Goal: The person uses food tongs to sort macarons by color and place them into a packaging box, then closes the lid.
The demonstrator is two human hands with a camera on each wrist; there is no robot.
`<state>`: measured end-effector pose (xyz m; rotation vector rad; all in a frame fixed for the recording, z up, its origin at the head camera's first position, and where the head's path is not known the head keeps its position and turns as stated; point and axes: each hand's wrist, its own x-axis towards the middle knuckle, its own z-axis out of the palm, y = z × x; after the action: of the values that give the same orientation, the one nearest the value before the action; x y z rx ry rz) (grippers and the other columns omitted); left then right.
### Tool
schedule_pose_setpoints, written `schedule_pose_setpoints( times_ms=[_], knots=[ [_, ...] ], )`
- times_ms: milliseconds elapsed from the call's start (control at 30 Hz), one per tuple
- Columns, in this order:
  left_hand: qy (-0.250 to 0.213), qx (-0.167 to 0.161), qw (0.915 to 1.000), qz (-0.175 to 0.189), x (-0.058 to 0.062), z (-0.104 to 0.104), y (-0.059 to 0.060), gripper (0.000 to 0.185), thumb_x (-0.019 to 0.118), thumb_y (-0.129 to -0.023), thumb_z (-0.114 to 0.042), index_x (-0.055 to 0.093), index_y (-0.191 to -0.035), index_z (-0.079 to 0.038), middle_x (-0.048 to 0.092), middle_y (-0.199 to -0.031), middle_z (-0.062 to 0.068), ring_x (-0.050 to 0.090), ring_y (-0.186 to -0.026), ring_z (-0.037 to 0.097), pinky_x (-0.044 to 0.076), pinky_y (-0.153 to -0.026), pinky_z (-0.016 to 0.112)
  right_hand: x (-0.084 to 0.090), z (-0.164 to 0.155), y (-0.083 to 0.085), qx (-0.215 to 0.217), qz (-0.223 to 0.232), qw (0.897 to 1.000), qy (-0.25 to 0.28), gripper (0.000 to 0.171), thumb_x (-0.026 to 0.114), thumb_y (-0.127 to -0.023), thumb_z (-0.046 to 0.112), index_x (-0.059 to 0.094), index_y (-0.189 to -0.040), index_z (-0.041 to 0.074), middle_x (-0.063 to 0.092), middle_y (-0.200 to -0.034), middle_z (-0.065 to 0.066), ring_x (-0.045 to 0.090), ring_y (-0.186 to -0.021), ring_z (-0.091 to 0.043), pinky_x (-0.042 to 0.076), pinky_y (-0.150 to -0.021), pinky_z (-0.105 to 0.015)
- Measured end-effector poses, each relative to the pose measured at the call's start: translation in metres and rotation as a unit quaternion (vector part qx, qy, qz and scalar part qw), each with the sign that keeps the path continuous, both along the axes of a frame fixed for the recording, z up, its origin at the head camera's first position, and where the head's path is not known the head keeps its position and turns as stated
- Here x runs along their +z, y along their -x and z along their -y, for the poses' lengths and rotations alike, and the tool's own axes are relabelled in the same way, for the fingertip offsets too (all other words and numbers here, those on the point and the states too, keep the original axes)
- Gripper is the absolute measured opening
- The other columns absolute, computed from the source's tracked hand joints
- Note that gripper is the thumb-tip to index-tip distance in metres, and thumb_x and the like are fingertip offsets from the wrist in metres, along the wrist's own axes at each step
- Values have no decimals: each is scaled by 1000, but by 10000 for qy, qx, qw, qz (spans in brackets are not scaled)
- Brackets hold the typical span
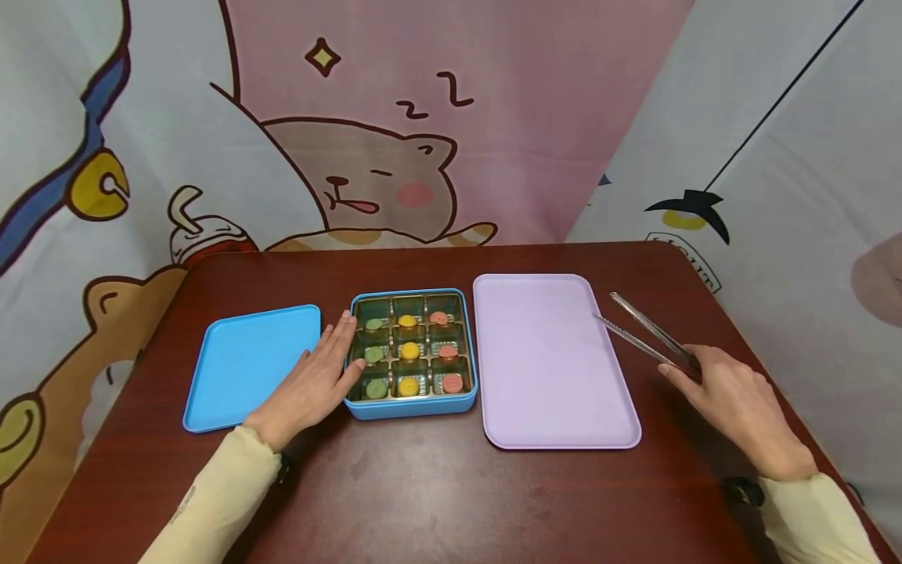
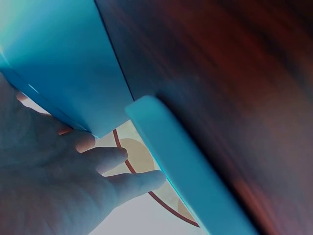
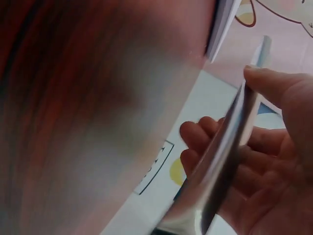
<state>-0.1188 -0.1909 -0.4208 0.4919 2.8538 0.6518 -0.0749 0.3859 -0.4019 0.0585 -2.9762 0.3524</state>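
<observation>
On the tabletop [image 1: 423, 493], a lid [image 1: 247, 364] lies left of a box [image 1: 412, 407] of sweets [image 1: 409, 352]; a tray [image 1: 550, 360] lies right, tongs [image 1: 644, 333] beyond it.

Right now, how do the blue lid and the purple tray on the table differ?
The blue lid lies left of the blue box; the purple tray lies to its right. The lid is bright blue and the smaller of the two; the tray is pale lilac and longer. The left hand rests flat between lid and box, while the tongs held by the right hand reach the tray's right edge. Both are flat, round-cornered rectangles with nothing on them.
</observation>
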Motion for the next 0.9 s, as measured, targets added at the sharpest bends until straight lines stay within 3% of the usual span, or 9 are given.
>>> schedule_pose_setpoints(
  times_ms=[133,267,500,900],
  knots=[
    [26,10,10000,13,1,0,0,75,39,-112,-46,5,-168,-10,0,-174,10,10,-157,43,17,-115,75,1,-10,2,-136,297,9991,-288,59,78,-92,45,63,-109,-9,63,-81,-21,55,-62,-30,47,-47,-55],
    [46,27,10000,19,1,0,0,76,40,-112,-46,5,-168,-9,1,-174,11,9,-157,44,17,-115,75,1,-17,3,-123,537,9973,-483,59,76,-92,47,63,-101,-10,58,-72,-13,51,-59,-26,44,-45,-48],
    [31,45,10000,18,1,0,0,75,40,-112,-46,5,-168,-9,1,-174,11,9,-157,44,16,-115,75,-4,-23,7,-59,667,9961,-580,52,79,-91,41,63,-89,-8,50,-67,-7,47,-59,-23,39,-47,-40],
    [20,33,10000,19,1,0,0,76,39,-112,-47,5,-168,-10,0,-174,9,9,-157,43,16,-114,76,-8,-31,10,-115,1270,9910,-399,46,75,-93,40,61,-79,-1,46,-65,-5,45,-59,-21,34,-51,-35]
  ],
)
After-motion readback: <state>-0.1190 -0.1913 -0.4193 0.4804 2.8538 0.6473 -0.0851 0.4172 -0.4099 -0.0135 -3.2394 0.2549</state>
